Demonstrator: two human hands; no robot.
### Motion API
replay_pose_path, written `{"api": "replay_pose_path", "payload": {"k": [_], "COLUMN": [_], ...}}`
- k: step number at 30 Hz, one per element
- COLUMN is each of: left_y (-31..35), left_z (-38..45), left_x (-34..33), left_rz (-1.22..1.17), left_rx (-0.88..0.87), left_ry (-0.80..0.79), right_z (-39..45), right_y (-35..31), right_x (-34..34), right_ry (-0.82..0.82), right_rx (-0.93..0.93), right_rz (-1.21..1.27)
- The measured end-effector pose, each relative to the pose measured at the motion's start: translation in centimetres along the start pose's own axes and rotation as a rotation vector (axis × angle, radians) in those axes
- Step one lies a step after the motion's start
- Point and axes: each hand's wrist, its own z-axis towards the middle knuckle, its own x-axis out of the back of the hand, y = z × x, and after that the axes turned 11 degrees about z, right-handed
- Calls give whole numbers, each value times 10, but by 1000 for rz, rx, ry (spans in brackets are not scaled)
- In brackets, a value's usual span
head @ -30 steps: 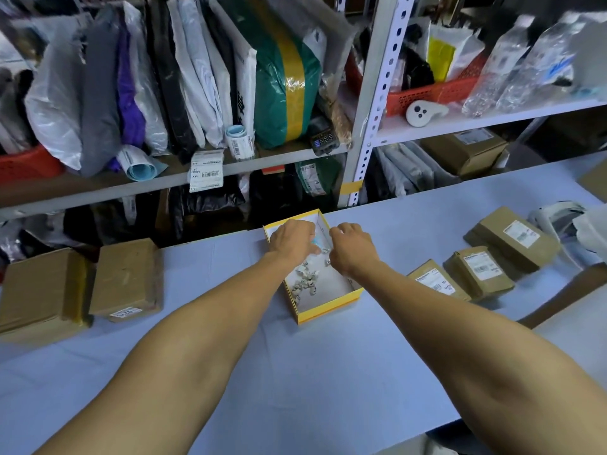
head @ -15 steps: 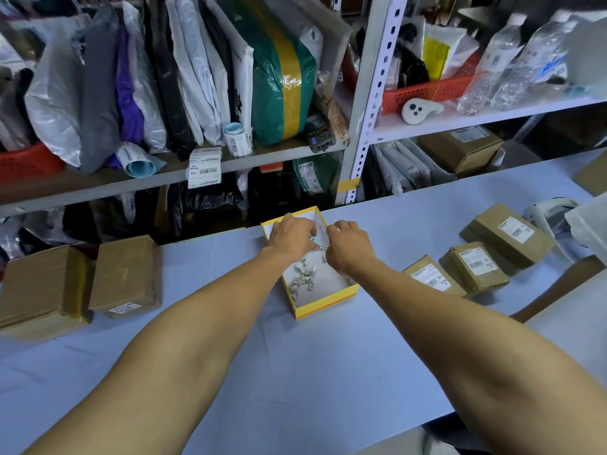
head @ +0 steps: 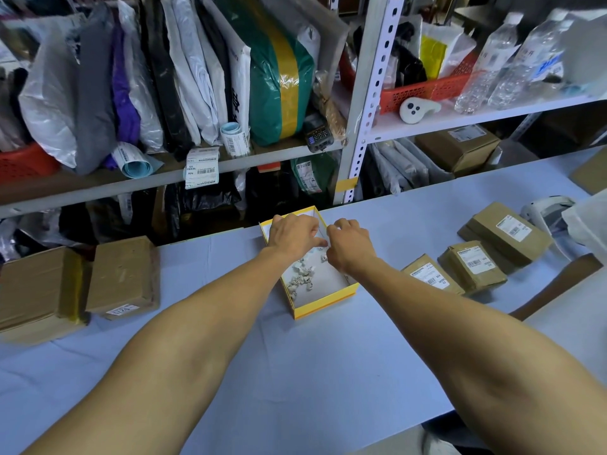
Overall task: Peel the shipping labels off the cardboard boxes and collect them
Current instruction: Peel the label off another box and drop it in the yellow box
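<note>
I saw both arms stretched forward, the left hand [head: 290,236] and right hand [head: 349,246] together over the yellow tray [head: 323,308] on the table [head: 295,372], their grip curled; holding what, I could not tell. Crumpled labels [head: 300,279] lay inside the tray.

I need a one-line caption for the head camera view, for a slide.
Both hands over a yellow tray of crumpled labels.
</note>
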Motion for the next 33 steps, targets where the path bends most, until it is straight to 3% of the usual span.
{"api": "replay_pose_path", "payload": {"k": [7, 16, 25, 33], "left_y": [-2, -4, -7, -49], "left_z": [2, 4, -30, -105], "left_x": [0, -4, -6, -4], "left_rz": [-7, -86, 84, 86], "left_rx": [-53, 0, -24, 34], "left_ry": [5, 61, -149, -175], "right_z": [2, 2, -20, -68], "right_y": [2, 0, -11, -50], "right_x": [2, 3, -1, -22], "right_ry": [-4, -12, -3, -7], "right_rx": [-6, -9, 18, 72], "right_rz": [-3, 0, 10, -3]}}
